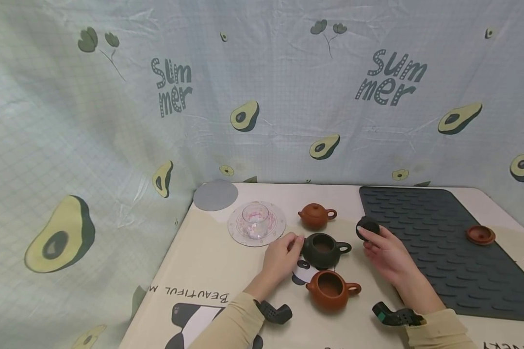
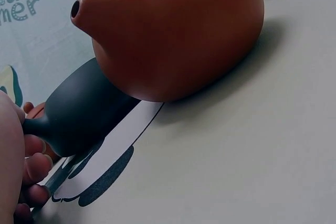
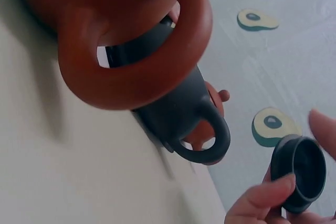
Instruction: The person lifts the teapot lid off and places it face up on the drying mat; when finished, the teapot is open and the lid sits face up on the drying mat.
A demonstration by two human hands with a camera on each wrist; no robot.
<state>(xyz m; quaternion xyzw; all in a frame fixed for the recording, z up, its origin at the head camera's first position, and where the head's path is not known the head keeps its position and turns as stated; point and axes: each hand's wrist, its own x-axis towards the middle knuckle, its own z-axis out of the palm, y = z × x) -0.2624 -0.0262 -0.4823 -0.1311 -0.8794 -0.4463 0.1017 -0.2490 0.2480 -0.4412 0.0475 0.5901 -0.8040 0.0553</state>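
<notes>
A black teapot (image 1: 319, 259) without its lid stands mid-table, its spout to the left and handle to the right. My left hand (image 1: 279, 259) pinches its spout, as the left wrist view confirms. In my right hand (image 1: 388, 257) is a round black lid (image 1: 368, 227), held between thumb and fingers to the right of the teapot. The lid is tilted, and its hollow underside (image 3: 310, 169) faces the right wrist camera. Nearer to me sits an uncovered reddish-brown teapot (image 1: 330, 301). Beyond the black one stands a smaller brown teapot (image 1: 313, 218) with its lid on.
A glass cup (image 1: 256, 224) stands on a patterned saucer (image 1: 234, 231) at the back left, with a grey disc (image 1: 215, 195) behind. On the right lies a dark ridged mat (image 1: 441, 271) bearing a reddish-brown lid (image 1: 481, 234). A printed curtain (image 1: 279, 72) hangs behind the table.
</notes>
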